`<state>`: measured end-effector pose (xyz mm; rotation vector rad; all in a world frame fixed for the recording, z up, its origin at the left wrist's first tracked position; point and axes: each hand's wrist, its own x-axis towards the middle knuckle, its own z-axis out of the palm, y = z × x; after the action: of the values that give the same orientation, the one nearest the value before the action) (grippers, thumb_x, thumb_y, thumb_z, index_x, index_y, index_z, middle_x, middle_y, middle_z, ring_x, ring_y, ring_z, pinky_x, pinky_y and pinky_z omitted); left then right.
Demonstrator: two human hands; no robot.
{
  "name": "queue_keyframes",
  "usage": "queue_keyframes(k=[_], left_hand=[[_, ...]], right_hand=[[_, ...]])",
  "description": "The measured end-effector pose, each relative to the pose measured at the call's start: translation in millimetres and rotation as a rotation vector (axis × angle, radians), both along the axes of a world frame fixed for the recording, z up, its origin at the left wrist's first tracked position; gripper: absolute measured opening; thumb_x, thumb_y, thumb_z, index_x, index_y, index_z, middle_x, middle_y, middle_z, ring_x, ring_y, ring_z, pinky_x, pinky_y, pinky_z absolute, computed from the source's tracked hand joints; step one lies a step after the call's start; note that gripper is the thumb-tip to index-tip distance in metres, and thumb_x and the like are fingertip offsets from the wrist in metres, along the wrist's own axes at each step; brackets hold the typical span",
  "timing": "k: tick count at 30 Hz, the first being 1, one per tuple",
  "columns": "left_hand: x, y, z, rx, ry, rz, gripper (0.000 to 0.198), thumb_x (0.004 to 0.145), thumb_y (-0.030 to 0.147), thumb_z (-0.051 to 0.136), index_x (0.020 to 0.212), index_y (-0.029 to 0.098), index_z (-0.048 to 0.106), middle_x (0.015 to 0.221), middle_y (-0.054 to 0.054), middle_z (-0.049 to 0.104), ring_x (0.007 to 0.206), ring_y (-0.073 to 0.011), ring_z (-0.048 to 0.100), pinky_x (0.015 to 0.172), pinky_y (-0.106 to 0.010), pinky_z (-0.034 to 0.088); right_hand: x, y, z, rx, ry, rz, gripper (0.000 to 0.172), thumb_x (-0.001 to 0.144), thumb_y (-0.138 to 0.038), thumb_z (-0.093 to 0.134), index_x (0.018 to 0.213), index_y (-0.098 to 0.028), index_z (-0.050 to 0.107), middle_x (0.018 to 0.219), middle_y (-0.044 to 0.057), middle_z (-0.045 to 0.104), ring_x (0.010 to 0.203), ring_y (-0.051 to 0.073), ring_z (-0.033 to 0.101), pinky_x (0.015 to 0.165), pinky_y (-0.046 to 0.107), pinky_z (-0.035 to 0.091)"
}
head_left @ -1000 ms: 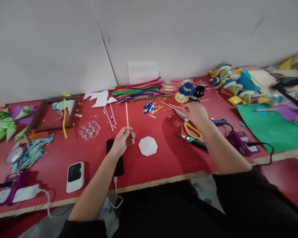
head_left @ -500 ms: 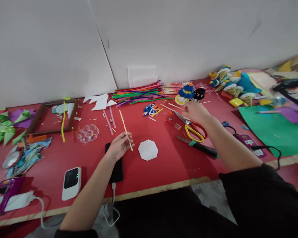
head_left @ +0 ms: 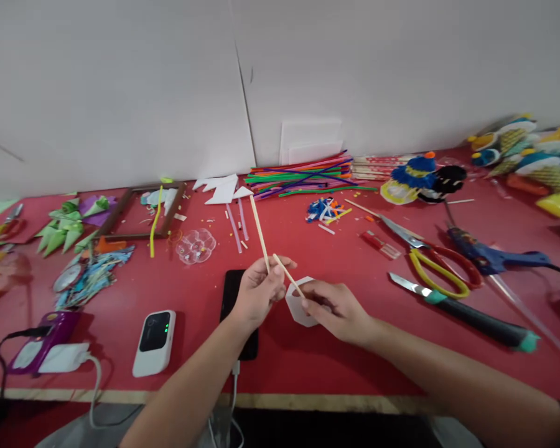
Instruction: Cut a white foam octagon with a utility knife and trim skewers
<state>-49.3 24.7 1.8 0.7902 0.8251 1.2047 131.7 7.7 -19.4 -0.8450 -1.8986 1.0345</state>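
My left hand [head_left: 261, 289] is closed on a thin wooden stick [head_left: 260, 231], which points up and away from me. A second, shorter-looking wooden stick [head_left: 288, 274] is pinched in my right hand [head_left: 336, 309], its tip close to my left fingertips; whether the two sticks touch I cannot tell. Beneath my right hand lies a white octagonal paper piece [head_left: 298, 313], partly covered by the fingers. A black phone [head_left: 249, 342] with a white cable lies under my left hand and wrist.
Scissors [head_left: 429, 252], a black-handled knife [head_left: 466, 317] and a blue glue gun [head_left: 499, 252] lie to the right. Colourful pipe cleaners [head_left: 303, 175] are bundled at the back. At left are a brown frame [head_left: 121, 208] and a white device [head_left: 155, 343] with green lights.
My right hand has come back from beside the scissors with a second stick, now near my left hand. The view has shifted left, and the glue gun is now uncovered.
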Motion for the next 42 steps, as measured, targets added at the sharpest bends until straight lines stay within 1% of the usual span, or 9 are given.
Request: queue_keyframes(k=[4, 8, 12, 14, 16, 24, 31, 37, 42], left_hand=[[-3.0, -2.3, -1.6, 0.030, 0.003, 0.002, 0.032, 0.069, 0.042, 0.086, 0.078, 0.020, 0.066, 0.075, 0.003, 0.069, 0.040, 0.0010, 0.026, 0.041, -0.020, 0.024], [-4.1, -2.3, 2.9, 0.004, -0.021, -0.038, 0.035, 0.065, 0.046, 0.087, 0.076, 0.019, 0.067, 0.060, 0.006, 0.060, 0.039, 0.0005, 0.028, 0.040, -0.018, 0.022], [-5.2, -2.5, 7.2, -0.098, 0.034, -0.248, 0.032, 0.071, 0.045, 0.083, 0.072, 0.016, 0.068, 0.048, 0.006, 0.050, 0.039, -0.0021, 0.029, 0.040, -0.018, 0.019], [-5.0, -3.2, 7.7, -0.121, 0.117, -0.379, 0.032, 0.073, 0.045, 0.081, 0.072, 0.016, 0.068, 0.046, 0.006, 0.050, 0.039, -0.0027, 0.031, 0.040, -0.019, 0.019], [-4.0, -4.1, 7.3, -0.116, 0.198, -0.442, 0.031, 0.074, 0.046, 0.080, 0.072, 0.017, 0.068, 0.047, 0.006, 0.051, 0.040, -0.0036, 0.034, 0.041, -0.019, 0.020], [-4.1, -4.6, 5.8, -0.055, 0.391, -0.518, 0.032, 0.083, 0.049, 0.070, 0.083, 0.017, 0.073, 0.051, 0.005, 0.052, 0.044, -0.0058, 0.038, 0.041, -0.019, 0.023], [-3.9, -4.4, 6.1, -0.116, 0.378, -0.544, 0.029, 0.083, 0.046, 0.070, 0.082, 0.018, 0.068, 0.053, 0.005, 0.053, 0.042, -0.0048, 0.034, 0.040, -0.019, 0.020], [-3.0, -5.2, 7.5, -0.136, 0.412, -0.546, 0.022, 0.083, 0.040, 0.069, 0.087, 0.019, 0.065, 0.056, 0.005, 0.057, 0.044, -0.0055, 0.039, 0.041, -0.019, 0.022], [-2.6, -4.7, 8.7, -0.122, 0.441, -0.548, 0.035, 0.077, 0.049, 0.075, 0.089, 0.018, 0.063, 0.057, 0.007, 0.054, 0.045, -0.0045, 0.036, 0.041, -0.018, 0.023]], right_hand=[[6.0, 1.7, 2.3, 0.178, -0.079, -0.022, 0.015, 0.096, -0.023, 0.052, 0.099, -0.020, 0.066, 0.076, 0.002, 0.071, 0.054, 0.010, 0.059, 0.049, 0.021, 0.047], [14.0, 4.3, 5.6, 0.268, -0.089, -0.139, 0.013, 0.095, -0.023, 0.057, 0.103, -0.022, 0.067, 0.085, 0.004, 0.074, 0.064, 0.013, 0.066, 0.055, 0.022, 0.053], [21.9, 6.8, 11.9, 0.288, -0.068, -0.235, 0.013, 0.094, -0.021, 0.060, 0.103, -0.024, 0.068, 0.081, 0.003, 0.071, 0.067, 0.013, 0.067, 0.056, 0.023, 0.054], [25.3, 7.2, 15.0, 0.302, -0.046, -0.233, 0.017, 0.093, -0.020, 0.061, 0.108, -0.025, 0.068, 0.082, 0.002, 0.071, 0.068, 0.013, 0.066, 0.059, 0.025, 0.055], [27.7, 7.0, 17.1, 0.304, -0.029, -0.214, 0.021, 0.093, -0.019, 0.062, 0.112, -0.025, 0.068, 0.084, 0.003, 0.071, 0.070, 0.014, 0.067, 0.060, 0.026, 0.056], [27.3, 8.5, 18.4, 0.423, -0.013, -0.154, 0.017, 0.090, -0.014, 0.062, 0.103, -0.022, 0.069, 0.080, 0.003, 0.070, 0.067, 0.013, 0.065, 0.060, 0.026, 0.055], [31.3, 13.4, 16.8, 0.582, -0.101, -0.123, 0.020, 0.091, -0.012, 0.060, 0.102, -0.024, 0.070, 0.076, 0.002, 0.071, 0.065, 0.014, 0.063, 0.062, 0.027, 0.054], [31.0, 15.0, 13.3, 0.595, -0.143, -0.083, 0.014, 0.090, -0.011, 0.057, 0.091, -0.022, 0.065, 0.071, 0.001, 0.067, 0.065, 0.013, 0.059, 0.060, 0.025, 0.051], [30.2, 16.1, 10.5, 0.563, -0.160, -0.101, 0.012, 0.088, -0.013, 0.055, 0.085, -0.022, 0.062, 0.069, 0.000, 0.062, 0.062, 0.013, 0.055, 0.058, 0.025, 0.047]])
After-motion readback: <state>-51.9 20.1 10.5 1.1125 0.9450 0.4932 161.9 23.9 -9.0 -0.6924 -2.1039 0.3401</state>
